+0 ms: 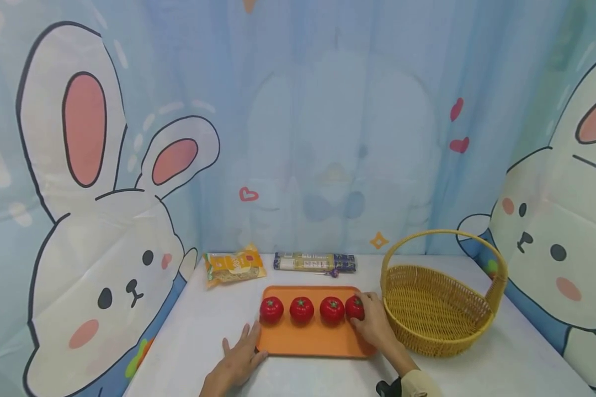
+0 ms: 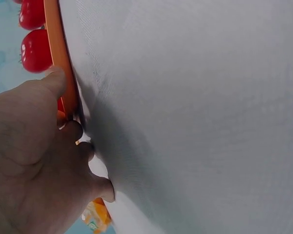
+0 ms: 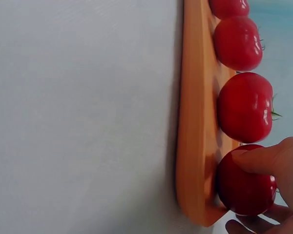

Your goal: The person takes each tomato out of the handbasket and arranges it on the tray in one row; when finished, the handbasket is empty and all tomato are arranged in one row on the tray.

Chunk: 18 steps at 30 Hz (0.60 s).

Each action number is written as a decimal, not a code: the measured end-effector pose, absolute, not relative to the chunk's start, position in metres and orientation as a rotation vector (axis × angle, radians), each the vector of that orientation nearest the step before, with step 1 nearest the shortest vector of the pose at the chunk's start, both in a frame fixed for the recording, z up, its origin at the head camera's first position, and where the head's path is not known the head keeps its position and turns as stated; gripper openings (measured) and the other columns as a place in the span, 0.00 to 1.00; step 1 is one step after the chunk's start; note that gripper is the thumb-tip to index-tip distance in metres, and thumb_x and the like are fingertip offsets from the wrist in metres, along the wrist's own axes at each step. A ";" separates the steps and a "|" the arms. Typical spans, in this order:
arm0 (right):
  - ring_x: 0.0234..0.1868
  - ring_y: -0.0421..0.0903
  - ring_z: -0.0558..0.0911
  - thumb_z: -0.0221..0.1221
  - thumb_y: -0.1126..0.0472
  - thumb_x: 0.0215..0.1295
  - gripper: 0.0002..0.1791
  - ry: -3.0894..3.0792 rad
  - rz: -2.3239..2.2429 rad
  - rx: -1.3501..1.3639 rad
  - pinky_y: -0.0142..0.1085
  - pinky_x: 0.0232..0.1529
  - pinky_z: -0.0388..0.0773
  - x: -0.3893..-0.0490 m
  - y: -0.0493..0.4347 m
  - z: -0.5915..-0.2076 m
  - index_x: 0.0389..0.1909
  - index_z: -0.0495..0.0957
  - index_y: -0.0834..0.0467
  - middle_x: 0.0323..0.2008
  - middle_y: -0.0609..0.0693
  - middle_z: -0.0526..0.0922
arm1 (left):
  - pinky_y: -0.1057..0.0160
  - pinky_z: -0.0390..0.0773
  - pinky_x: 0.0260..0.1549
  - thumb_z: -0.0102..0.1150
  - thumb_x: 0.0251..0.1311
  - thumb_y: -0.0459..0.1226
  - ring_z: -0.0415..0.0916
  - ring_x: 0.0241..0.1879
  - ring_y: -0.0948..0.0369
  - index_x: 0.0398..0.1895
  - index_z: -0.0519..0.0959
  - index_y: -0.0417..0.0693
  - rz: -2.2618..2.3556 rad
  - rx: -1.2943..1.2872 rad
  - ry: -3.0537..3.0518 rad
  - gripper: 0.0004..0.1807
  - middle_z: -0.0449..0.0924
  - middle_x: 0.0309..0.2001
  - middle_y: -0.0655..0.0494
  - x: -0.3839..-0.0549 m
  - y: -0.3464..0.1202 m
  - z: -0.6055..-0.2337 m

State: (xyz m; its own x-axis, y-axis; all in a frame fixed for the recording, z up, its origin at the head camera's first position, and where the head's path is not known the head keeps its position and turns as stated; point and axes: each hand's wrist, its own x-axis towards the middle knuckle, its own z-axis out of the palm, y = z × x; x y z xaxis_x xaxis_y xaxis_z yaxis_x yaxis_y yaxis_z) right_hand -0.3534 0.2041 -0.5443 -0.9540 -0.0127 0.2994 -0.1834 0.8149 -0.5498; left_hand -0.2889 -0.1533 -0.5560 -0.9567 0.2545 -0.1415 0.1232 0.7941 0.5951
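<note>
Several red tomatoes stand in a row on an orange tray (image 1: pixel 313 347). My right hand (image 1: pixel 373 320) holds the rightmost tomato (image 1: pixel 355 307), which sits at the tray's right end. In the right wrist view the thumb lies over that tomato (image 3: pixel 246 187) and the fingertips are on its far side. The tomato beside it (image 1: pixel 332 310) stands free. My left hand (image 1: pixel 238 355) is at the tray's left edge with fingers spread, the thumb touching the rim near the front corner. The leftmost tomato (image 1: pixel 271 310) is closest to that hand.
A yellow wicker basket (image 1: pixel 442 347) with a tall handle stands right of the tray, close to my right hand. Behind the tray lie a yellow food packet (image 1: pixel 234 266) and a long blue-and-gold package (image 1: pixel 314 262). A bunny-print curtain (image 1: pixel 328 138) hangs behind the white table (image 1: pixel 228 309).
</note>
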 end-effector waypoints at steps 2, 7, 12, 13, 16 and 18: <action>0.66 0.69 0.77 0.76 0.72 0.59 0.40 -2.716 0.900 0.145 0.66 0.69 0.74 -0.354 0.205 -0.546 0.72 0.70 0.72 0.61 0.71 0.75 | 0.16 0.25 0.70 0.60 0.79 0.48 0.43 0.85 0.36 0.86 0.54 0.37 0.896 0.296 2.768 0.44 0.53 0.85 0.37 -0.288 -0.153 -0.554; 0.65 0.70 0.78 0.76 0.71 0.59 0.41 -2.708 0.911 0.141 0.66 0.69 0.74 -0.354 0.206 -0.548 0.71 0.68 0.75 0.58 0.72 0.76 | 0.16 0.26 0.70 0.61 0.78 0.47 0.44 0.85 0.35 0.86 0.54 0.37 0.868 0.300 2.767 0.44 0.53 0.85 0.36 -0.289 -0.153 -0.551; 0.65 0.70 0.77 0.77 0.70 0.60 0.42 -2.728 0.903 0.104 0.66 0.69 0.74 -0.354 0.203 -0.547 0.72 0.67 0.76 0.59 0.73 0.76 | 0.14 0.27 0.68 0.62 0.77 0.47 0.45 0.84 0.34 0.85 0.55 0.35 0.900 0.335 2.784 0.44 0.54 0.84 0.36 -0.290 -0.156 -0.556; 0.66 0.70 0.77 0.77 0.70 0.60 0.42 -2.732 0.902 0.101 0.66 0.69 0.74 -0.354 0.203 -0.547 0.72 0.67 0.76 0.60 0.73 0.75 | 0.14 0.27 0.68 0.62 0.77 0.47 0.45 0.84 0.34 0.85 0.55 0.35 0.898 0.334 2.785 0.44 0.54 0.85 0.36 -0.290 -0.157 -0.556; 0.66 0.70 0.77 0.78 0.69 0.60 0.43 -2.725 0.907 0.102 0.66 0.69 0.74 -0.353 0.202 -0.546 0.72 0.67 0.75 0.60 0.74 0.75 | 0.14 0.27 0.69 0.62 0.77 0.47 0.44 0.84 0.35 0.85 0.55 0.35 0.883 0.321 2.787 0.44 0.54 0.85 0.35 -0.290 -0.156 -0.556; 0.66 0.70 0.77 0.78 0.69 0.59 0.44 -2.719 0.913 0.102 0.66 0.69 0.74 -0.353 0.202 -0.546 0.72 0.66 0.75 0.61 0.74 0.75 | 0.15 0.27 0.69 0.61 0.77 0.47 0.44 0.85 0.35 0.86 0.54 0.36 0.876 0.307 2.787 0.44 0.54 0.85 0.36 -0.290 -0.156 -0.556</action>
